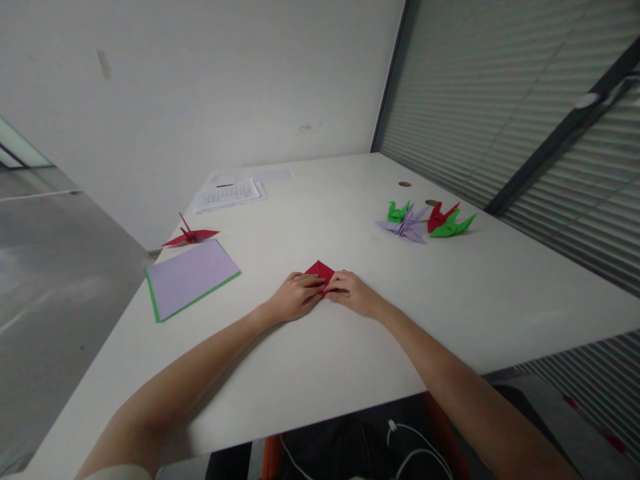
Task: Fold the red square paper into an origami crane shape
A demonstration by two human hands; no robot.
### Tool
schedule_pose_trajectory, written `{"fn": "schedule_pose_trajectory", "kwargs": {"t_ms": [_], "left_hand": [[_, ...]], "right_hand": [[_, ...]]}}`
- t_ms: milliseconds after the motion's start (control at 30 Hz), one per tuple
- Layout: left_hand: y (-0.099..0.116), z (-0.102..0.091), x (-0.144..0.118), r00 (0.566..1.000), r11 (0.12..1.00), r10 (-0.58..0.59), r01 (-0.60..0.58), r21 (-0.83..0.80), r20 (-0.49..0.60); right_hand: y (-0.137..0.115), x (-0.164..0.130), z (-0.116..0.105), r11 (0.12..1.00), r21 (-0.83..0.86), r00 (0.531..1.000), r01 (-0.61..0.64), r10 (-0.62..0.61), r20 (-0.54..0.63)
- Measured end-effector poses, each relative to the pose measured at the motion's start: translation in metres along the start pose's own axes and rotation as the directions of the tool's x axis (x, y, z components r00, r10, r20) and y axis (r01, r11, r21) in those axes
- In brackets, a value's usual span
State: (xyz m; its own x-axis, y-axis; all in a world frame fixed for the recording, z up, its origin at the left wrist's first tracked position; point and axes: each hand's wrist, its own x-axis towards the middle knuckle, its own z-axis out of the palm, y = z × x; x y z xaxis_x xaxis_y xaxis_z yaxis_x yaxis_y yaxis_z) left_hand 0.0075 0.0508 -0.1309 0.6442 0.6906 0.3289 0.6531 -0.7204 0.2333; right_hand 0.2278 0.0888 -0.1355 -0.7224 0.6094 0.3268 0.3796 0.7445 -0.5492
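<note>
A folded piece of red origami paper [319, 268] lies on the white table in front of me, its pointed top facing away. My left hand [299, 295] rests on its left side, fingers together and pressed onto the paper. From the other side, my right hand [351, 292] grips the paper's lower right edge, thumb and fingers close together. The two hands nearly meet at the fingertips. Much of the paper's lower part is hidden under the fingers.
On the left lie purple and green paper sheets [193, 277], with a red paper crane [190, 235] behind them. Several folded cranes, including a purple one [407, 227] and a green one [453, 225], stand at the right. Written papers [230, 193] lie at the back left.
</note>
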Motion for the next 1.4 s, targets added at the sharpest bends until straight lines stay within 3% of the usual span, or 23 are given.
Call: {"fn": "schedule_pose_trajectory", "kwargs": {"t_ms": [133,433,767,1033,1400], "left_hand": [[0.001,0.000,-0.001,1.000,1.000,0.005,-0.005,0.007,-0.007],[0.002,-0.012,-0.002,0.982,0.994,0.108,-0.104,-0.029,0.153],[-0.002,-0.018,0.000,0.970,0.983,0.183,-0.179,-0.041,0.162],[-0.012,-0.011,-0.002,0.980,0.979,0.142,-0.119,-0.166,0.137],[-0.016,-0.010,-0.003,0.983,0.971,0.160,-0.142,-0.190,0.086]], "right_hand": [[0.008,-0.001,-0.006,0.999,0.006,0.999,-0.036,0.036,0.010],[0.015,-0.007,-0.020,0.989,-0.095,0.986,-0.115,0.125,0.108],[0.018,0.000,-0.003,0.949,-0.133,0.958,-0.286,0.286,-0.023],[0.020,-0.002,0.002,0.890,-0.163,0.903,-0.426,0.407,-0.140],[0.017,-0.001,0.009,0.859,-0.232,0.885,-0.456,0.409,-0.223]]}}
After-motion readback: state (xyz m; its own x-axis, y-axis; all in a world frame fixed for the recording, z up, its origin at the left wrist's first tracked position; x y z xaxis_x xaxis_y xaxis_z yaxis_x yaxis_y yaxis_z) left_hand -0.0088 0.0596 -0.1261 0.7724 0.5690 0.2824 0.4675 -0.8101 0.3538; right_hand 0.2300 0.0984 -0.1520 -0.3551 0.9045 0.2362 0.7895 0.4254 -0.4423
